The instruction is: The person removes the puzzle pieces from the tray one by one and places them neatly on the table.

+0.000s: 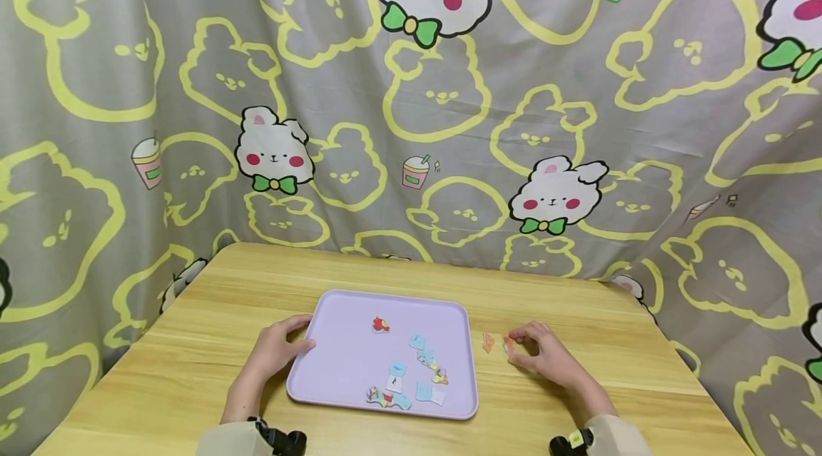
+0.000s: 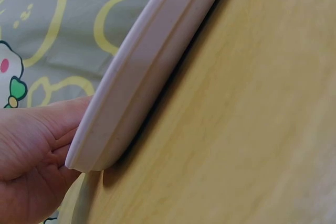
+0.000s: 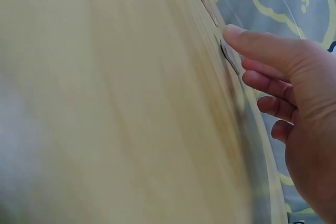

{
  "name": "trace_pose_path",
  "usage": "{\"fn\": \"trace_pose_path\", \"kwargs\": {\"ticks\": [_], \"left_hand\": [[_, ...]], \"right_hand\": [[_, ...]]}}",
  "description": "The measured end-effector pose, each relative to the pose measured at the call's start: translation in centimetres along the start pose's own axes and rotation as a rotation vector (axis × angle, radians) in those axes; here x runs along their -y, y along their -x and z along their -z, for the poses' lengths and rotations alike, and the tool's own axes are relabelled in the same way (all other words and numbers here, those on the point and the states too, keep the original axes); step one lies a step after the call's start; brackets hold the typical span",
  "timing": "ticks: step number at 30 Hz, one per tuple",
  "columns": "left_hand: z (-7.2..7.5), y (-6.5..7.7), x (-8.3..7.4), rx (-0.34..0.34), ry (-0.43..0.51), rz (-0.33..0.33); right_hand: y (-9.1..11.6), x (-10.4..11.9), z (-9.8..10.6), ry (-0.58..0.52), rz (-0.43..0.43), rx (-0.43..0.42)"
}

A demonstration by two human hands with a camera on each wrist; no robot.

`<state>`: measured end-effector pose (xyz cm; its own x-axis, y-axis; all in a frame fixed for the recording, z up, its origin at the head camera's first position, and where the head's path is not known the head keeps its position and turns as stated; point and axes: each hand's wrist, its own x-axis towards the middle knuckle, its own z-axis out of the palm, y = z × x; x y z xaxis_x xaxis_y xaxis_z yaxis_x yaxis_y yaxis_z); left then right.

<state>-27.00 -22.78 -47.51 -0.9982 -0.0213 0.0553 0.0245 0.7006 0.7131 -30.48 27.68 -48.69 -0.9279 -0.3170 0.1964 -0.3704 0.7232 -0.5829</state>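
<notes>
A lilac tray [image 1: 340,370] lies on the wooden table, its left rim held by my left hand [image 1: 277,350], thumb over the edge. In the left wrist view the fingers of this hand [image 2: 37,156] pass behind the tray's wall [image 2: 131,77]. To the right of the tray, my right hand [image 1: 542,352] pinches a small orange puzzle piece [image 1: 509,346] between thumb and fingers, close on the tabletop. Beside it lies another orange piece [image 1: 488,342]. The right wrist view shows the held piece [image 3: 229,56] edge-on by the thumb.
On the tray lie a red piece [image 1: 381,325], several joined blue and patterned pieces [image 1: 426,356], a blue-and-white pair [image 1: 430,393], and more pieces along the front rim [image 1: 388,397]. The wooden table [image 1: 257,270] ends at a grey curtain [image 1: 359,85] with cartoon prints.
</notes>
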Motion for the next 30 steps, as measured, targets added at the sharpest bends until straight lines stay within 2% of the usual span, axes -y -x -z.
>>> {"fn": "trace_pose_path", "kwargs": {"ticks": [7, 16, 22, 30], "left_hand": [[0.0, 0.0, 0.1, -0.001, -0.007, -0.003], [-0.1, 0.0, 0.1, -0.004, -0.006, -0.001], [0.0, 0.1, 0.0, -0.001, -0.007, 0.003], [-0.1, 0.0, -0.1, -0.009, -0.013, 0.001]], "right_hand": [[0.0, 0.8, -0.8, -0.041, 0.085, -0.058], [-0.6, 2.5, -2.3, -0.091, 0.17, -0.068], [-1.3, 3.9, -3.4, -0.126, 0.208, -0.022], [-2.1, 6.3, -4.5, -0.086, 0.231, 0.063]]}}
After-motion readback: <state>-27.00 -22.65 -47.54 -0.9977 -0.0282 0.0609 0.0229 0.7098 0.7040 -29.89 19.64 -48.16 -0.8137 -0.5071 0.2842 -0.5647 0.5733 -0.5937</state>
